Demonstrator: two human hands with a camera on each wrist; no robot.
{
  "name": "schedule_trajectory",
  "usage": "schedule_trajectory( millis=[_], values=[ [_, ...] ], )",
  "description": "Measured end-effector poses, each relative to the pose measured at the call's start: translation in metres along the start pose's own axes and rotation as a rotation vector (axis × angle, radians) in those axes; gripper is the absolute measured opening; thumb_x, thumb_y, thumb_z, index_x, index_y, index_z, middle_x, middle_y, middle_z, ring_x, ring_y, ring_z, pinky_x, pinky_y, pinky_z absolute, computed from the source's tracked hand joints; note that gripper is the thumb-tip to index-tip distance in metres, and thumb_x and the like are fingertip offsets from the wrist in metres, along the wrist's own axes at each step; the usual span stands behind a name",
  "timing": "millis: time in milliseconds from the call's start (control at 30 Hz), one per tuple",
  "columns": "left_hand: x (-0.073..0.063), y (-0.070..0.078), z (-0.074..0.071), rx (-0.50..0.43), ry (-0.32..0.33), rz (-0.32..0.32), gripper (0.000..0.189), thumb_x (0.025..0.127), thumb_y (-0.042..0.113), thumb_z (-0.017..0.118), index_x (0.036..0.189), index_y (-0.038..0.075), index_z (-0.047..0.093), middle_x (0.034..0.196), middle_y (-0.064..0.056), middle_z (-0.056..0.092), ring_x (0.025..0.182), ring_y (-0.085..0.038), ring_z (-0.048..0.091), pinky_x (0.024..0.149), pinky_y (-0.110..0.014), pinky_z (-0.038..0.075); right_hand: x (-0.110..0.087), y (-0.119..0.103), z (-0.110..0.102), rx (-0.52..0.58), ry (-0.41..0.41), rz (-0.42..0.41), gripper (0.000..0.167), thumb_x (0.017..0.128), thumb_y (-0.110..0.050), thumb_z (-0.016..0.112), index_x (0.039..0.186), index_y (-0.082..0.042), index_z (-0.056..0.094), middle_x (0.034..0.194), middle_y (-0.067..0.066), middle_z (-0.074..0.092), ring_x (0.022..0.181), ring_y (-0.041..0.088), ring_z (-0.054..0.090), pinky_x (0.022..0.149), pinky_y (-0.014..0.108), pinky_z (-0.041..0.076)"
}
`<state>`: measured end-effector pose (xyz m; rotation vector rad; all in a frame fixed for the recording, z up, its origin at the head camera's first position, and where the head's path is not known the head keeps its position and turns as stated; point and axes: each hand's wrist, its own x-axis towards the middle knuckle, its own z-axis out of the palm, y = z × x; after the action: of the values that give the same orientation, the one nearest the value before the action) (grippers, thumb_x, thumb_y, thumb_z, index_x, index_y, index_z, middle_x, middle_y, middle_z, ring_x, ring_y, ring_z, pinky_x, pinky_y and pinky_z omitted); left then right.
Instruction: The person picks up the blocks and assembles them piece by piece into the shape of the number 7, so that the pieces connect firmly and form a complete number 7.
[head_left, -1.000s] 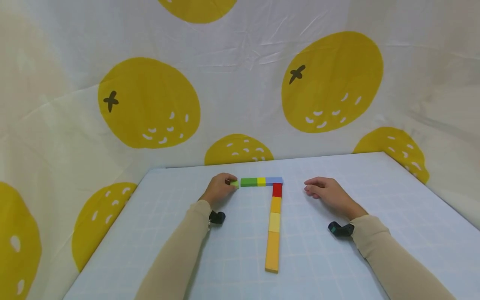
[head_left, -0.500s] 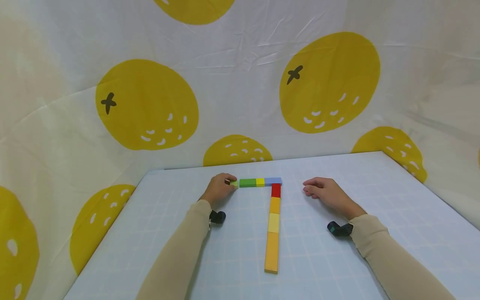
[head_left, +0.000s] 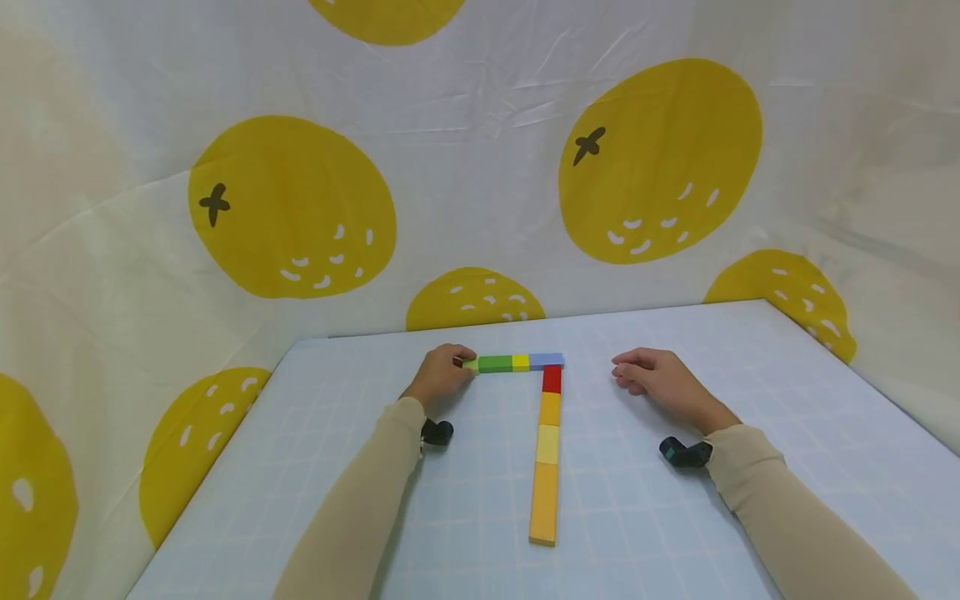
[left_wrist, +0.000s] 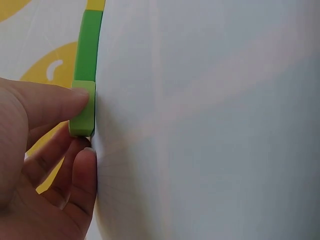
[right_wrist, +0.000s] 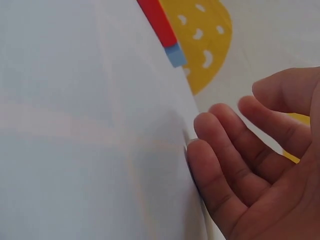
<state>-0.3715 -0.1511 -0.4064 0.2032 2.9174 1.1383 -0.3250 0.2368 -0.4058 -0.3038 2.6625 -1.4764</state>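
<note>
A light green block [left_wrist: 84,120] is pinched by the thumb and fingers of my left hand [head_left: 437,377]. In the left wrist view its end meets the green block [left_wrist: 89,45]. To the right, a yellow block [head_left: 521,362] and a light blue block [head_left: 546,361] continue that row. From the blue block's right part a column runs toward me: a red block [head_left: 552,380], an orange block [head_left: 550,409], a pale yellow block [head_left: 547,445] and a longer orange block [head_left: 543,505]. My right hand [head_left: 663,387] rests apart from the blocks, fingers loosely bent around nothing.
The blocks lie on a table [head_left: 630,517] with a pale blue checked cover. Behind and to the left hangs a white cloth [head_left: 480,192] with large yellow fruit prints. A dark wrist device [head_left: 684,452] sits at my right wrist, a similar one on the left.
The gap between the light green block and the green block has closed, with my left hand still gripping the light green one. My right hand has shifted slightly right.
</note>
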Motion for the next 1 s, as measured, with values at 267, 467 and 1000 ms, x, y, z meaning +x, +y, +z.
schedule_trajectory(
  millis=[267,467,1000],
  values=[
    [-0.0002,-0.0026,-0.0009,-0.009,0.0,-0.024,0.028,0.093,0.011,0.068,0.121,0.013,0.07,0.113,-0.004,0.063,0.103,-0.023,0.055,0.096,-0.04,0.045,0.0044,0.0022,-0.0017,0.002,0.002,0.006,0.043,0.101,-0.032,0.06,0.131,-0.001,0.062,0.112,0.012,0.071,0.092,0.023,0.067,0.082,0.028,0.053],
    [0.0027,-0.001,-0.0014,0.012,0.0,-0.019,0.029,0.094,0.012,0.068,0.122,0.015,0.071,0.115,-0.004,0.063,0.105,-0.023,0.054,0.098,-0.041,0.044,0.0061,0.0033,-0.005,0.003,0.008,0.012,0.043,0.101,-0.035,0.059,0.13,-0.003,0.062,0.113,0.011,0.07,0.094,0.024,0.067,0.083,0.027,0.053],
    [0.0054,-0.0009,0.0012,0.024,-0.029,-0.024,0.031,0.094,0.011,0.068,0.125,0.016,0.07,0.119,-0.004,0.062,0.108,-0.024,0.054,0.1,-0.042,0.044,0.0028,0.0057,-0.0034,-0.007,0.008,0.027,0.042,0.102,-0.032,0.058,0.131,-0.003,0.062,0.115,0.011,0.07,0.096,0.024,0.067,0.083,0.028,0.053]
  ],
)
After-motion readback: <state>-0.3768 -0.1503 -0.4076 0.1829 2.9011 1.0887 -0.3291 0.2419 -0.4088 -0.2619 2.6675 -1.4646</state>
